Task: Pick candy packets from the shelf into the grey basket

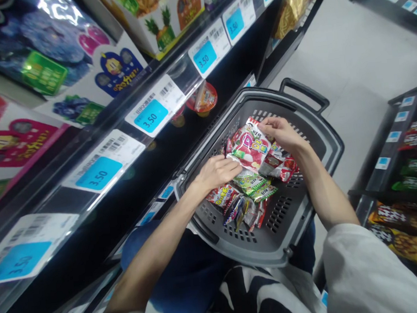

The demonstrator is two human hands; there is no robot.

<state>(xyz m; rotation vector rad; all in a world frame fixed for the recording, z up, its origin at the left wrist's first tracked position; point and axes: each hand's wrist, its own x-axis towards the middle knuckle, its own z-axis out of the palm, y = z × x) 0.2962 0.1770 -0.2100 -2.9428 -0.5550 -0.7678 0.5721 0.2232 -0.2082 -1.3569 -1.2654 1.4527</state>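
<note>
A grey plastic shopping basket (271,255) rests at my lap, with several small candy packets inside. Between my hands is a red and white gummy candy packet (249,145), tilted above the others. My right hand (279,132) pinches its upper right corner. My left hand (219,171) has curled fingers at its lower left edge, closed on it. Beneath lie green candy packets (257,187), a red packet (222,195) and several dark, silvery packets (240,211), partly overlapping. Part of the pile is hidden behind my left hand.
A shelf with price tags (205,58) runs along the left, holding boxes of candy bags (56,48). Small jelly cups (202,100) sit on the shelf below. At right, another shelf holds bagged snacks (402,242). Pale floor (360,55) shows beyond the basket handle (307,94).
</note>
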